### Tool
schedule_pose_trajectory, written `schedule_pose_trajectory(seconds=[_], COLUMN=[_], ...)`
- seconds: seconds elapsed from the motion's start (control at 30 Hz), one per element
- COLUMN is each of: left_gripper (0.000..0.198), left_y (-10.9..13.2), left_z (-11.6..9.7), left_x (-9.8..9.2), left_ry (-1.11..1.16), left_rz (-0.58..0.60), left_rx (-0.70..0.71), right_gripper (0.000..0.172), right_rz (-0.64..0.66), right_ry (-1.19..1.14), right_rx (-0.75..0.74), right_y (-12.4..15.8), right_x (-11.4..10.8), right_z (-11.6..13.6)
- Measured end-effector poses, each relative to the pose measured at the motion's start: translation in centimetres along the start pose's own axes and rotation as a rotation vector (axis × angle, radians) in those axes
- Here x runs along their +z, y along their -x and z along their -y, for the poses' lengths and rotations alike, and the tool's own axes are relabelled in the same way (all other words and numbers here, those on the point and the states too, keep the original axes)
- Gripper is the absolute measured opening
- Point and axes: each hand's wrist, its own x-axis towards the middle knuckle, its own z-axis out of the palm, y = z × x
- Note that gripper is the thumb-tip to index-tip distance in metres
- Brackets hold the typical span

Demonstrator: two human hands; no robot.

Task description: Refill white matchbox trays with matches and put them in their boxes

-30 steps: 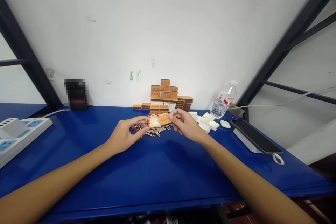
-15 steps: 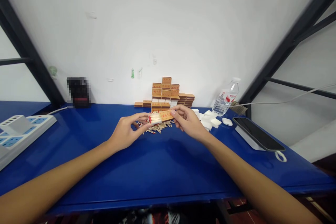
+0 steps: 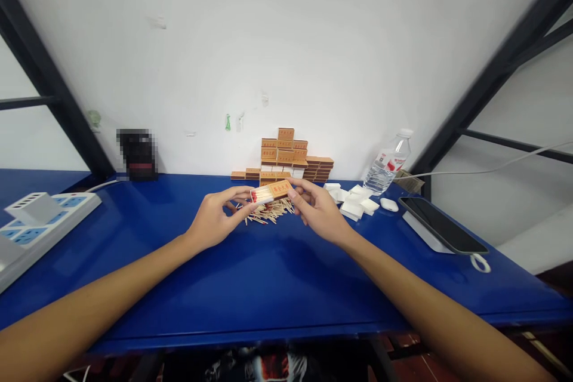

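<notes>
Between my hands is a matchbox, its orange sleeve [image 3: 280, 189] pushed partway over a white inner tray [image 3: 263, 194] full of red-tipped matches. My left hand [image 3: 219, 215] pinches the tray's outer end between thumb and fingers. The sleeve's right end is gripped by my right hand [image 3: 319, 208], thumb on top. Below the box lies a heap of loose matches [image 3: 271, 212] on the blue table [image 3: 250, 286]. Behind it, stacked matchboxes [image 3: 285, 156] lean up against the wall.
White empty trays [image 3: 353, 203] lie right of the matches, beside a white earphone case [image 3: 389, 205]. A water bottle [image 3: 388, 164] and a phone [image 3: 441, 225] on a stand are farther right. On the left are a power strip [image 3: 58, 224] and a blurred dark object [image 3: 138, 155].
The sleeve has slid left over the tray, so less of the matches shows. Both hands are slightly closer together, and the view has shifted a little.
</notes>
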Motion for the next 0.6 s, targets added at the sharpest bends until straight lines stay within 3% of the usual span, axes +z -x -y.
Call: schedule_pose_trajectory(seconds=[0.13,0.33,0.47,0.6], left_gripper=[0.041,0.041,0.042,0.044], left_y=[0.1,0.2,0.0,-0.2], left_z=[-0.3,-0.5,-0.4,0.0], left_x=[0.3,0.4,0.1,0.0], left_ry=[0.033,0.053,0.107,0.151], left_rz=[0.034,-0.033,-0.056,0.009], left_rx=[0.003,-0.027,-0.053,-0.102], right_gripper=[0.056,0.060,0.054,0.044], right_rz=[0.081,0.016,0.238,0.225], right_ry=[0.034,0.060,0.059,0.098], right_rx=[-0.010,-0.027,-0.110,-0.128], right_y=[0.6,1.9,3.1,3.3], right_x=[1.0,2.9,4.0,4.5], right_z=[-0.1,0.1,0.8,0.3])
